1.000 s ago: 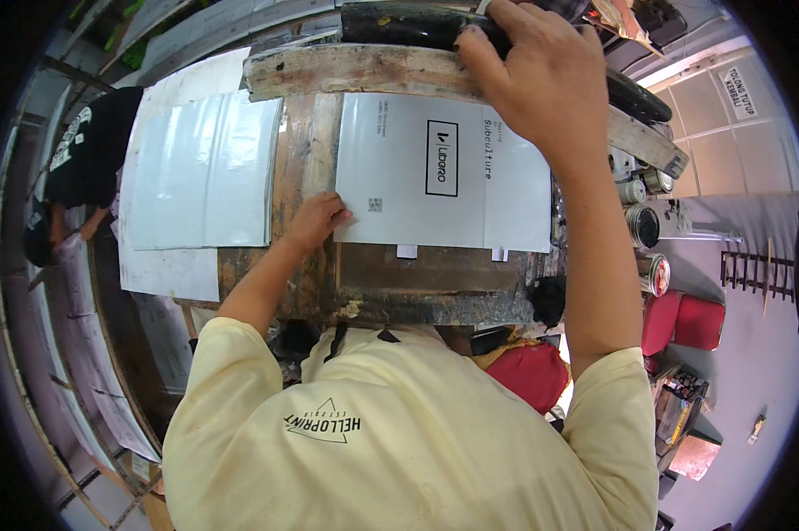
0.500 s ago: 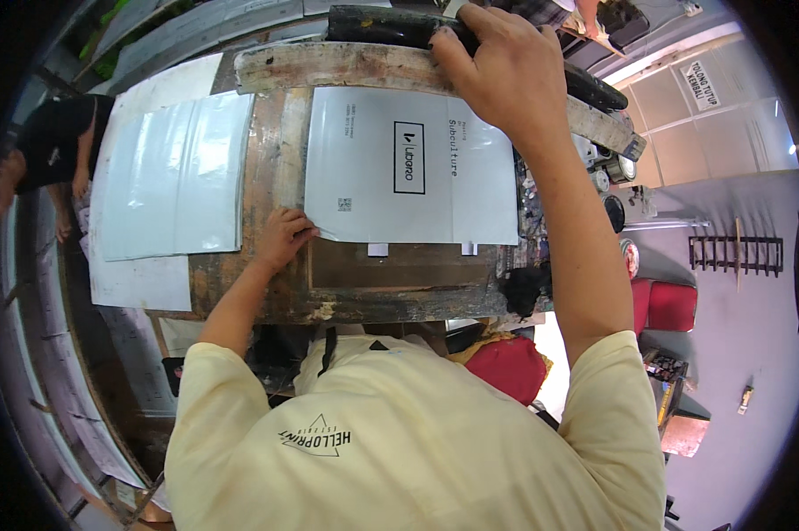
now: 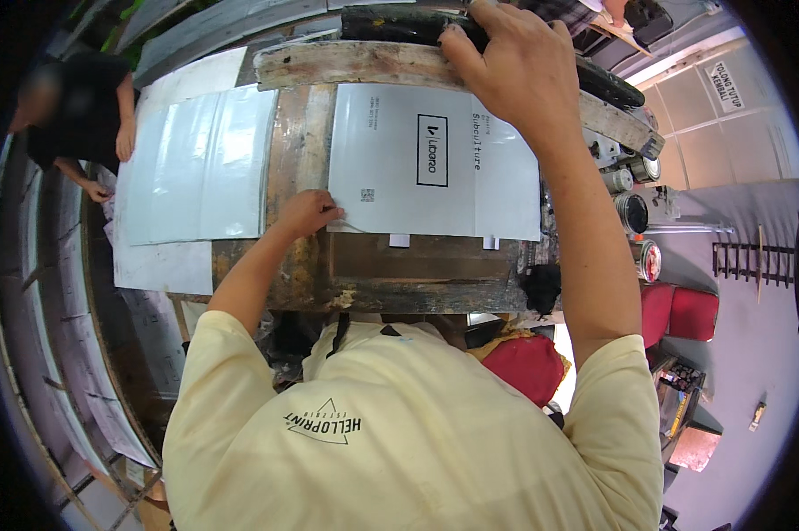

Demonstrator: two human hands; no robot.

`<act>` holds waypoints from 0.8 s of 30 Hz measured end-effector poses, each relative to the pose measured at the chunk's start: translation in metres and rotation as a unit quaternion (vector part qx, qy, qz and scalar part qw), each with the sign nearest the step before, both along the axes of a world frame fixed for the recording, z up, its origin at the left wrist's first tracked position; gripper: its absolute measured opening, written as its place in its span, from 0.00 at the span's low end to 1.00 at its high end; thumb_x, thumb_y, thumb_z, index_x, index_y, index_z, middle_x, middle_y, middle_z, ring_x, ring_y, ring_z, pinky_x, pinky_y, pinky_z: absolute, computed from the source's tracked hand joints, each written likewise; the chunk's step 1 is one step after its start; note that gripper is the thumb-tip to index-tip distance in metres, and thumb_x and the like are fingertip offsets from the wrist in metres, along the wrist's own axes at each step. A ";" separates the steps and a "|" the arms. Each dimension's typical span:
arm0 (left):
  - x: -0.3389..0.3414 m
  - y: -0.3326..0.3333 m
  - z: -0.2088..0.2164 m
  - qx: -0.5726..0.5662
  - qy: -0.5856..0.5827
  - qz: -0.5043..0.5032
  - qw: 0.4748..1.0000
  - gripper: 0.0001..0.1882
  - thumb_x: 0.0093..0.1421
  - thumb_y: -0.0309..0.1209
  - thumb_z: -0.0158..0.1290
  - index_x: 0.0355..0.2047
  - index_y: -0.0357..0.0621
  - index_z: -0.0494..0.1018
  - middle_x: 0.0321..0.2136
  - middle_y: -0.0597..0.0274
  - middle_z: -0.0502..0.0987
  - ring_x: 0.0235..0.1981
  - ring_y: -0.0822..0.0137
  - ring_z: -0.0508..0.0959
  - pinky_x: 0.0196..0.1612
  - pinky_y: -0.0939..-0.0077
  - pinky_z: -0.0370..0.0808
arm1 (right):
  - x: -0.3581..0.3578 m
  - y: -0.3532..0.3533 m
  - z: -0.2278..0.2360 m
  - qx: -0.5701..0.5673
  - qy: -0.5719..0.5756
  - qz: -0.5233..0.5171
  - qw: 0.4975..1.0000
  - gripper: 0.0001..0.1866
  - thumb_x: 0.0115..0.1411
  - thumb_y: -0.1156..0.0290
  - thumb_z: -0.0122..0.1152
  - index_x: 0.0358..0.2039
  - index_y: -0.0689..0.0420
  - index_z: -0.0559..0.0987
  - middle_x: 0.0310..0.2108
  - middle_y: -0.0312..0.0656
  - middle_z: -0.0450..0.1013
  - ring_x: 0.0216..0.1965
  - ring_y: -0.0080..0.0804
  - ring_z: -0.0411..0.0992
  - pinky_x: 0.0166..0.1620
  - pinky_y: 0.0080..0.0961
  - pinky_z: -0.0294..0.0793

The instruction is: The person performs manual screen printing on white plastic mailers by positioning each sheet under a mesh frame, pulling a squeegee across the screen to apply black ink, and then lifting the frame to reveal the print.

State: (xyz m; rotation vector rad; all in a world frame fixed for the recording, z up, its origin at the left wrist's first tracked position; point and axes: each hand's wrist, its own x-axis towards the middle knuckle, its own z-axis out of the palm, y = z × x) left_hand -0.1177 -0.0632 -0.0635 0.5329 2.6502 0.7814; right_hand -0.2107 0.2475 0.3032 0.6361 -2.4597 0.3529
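Note:
A white sheet (image 3: 399, 199) with black print, a boxed logo and a small square code lies flat on a stained wooden board (image 3: 302, 274). My left hand (image 3: 309, 212) is closed at its near left corner, with the fingertips pinching the edge. At the far side, my right hand (image 3: 519, 66) is wrapped over a worn wooden bar (image 3: 364, 66) running across above the sheet's far edge. The thumb presses on the bar's near side, while the other fingers are partly hidden behind it. Two small pale tabs (image 3: 399, 240) stick out below the sheet's near edge.
Left of the board lies a stack of glossy white sheets (image 3: 200, 168). A black roll (image 3: 399, 24) runs behind the bar. Cans (image 3: 631, 212) stand at the right, near a red chair (image 3: 687, 311). A person in black (image 3: 81, 106) is at the far left beside racks (image 3: 72, 354).
The whole view has shifted, so the board appears farther right. My left hand has moved slightly away from me along the sheet's corner. The person at the left shows more fully.

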 end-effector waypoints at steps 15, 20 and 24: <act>0.003 0.069 0.144 0.213 0.091 0.226 0.946 0.16 0.69 0.40 0.60 0.37 0.36 0.82 0.23 0.55 0.81 0.25 0.64 0.84 0.31 0.67 0.80 | -0.007 0.012 -0.016 0.008 0.072 0.024 0.997 0.22 0.60 0.49 0.62 0.29 0.58 0.83 0.30 0.44 0.79 0.37 0.45 0.78 0.45 0.46 0.69; -0.014 -0.026 0.105 0.405 -0.094 0.386 0.824 0.10 0.66 0.31 0.61 0.37 0.34 0.81 0.29 0.59 0.81 0.28 0.69 0.83 0.33 0.75 0.85 | -0.024 0.006 0.009 0.007 0.029 0.016 0.999 0.21 0.60 0.50 0.62 0.31 0.58 0.83 0.29 0.43 0.78 0.38 0.45 0.78 0.46 0.47 0.68; -0.040 -0.142 0.066 0.316 -0.133 0.427 0.837 0.10 0.67 0.32 0.59 0.41 0.37 0.82 0.29 0.64 0.79 0.25 0.73 0.79 0.30 0.78 0.80 | -0.034 0.004 0.014 0.007 0.034 0.023 0.999 0.19 0.60 0.54 0.62 0.35 0.59 0.82 0.29 0.44 0.76 0.38 0.48 0.77 0.46 0.47 0.68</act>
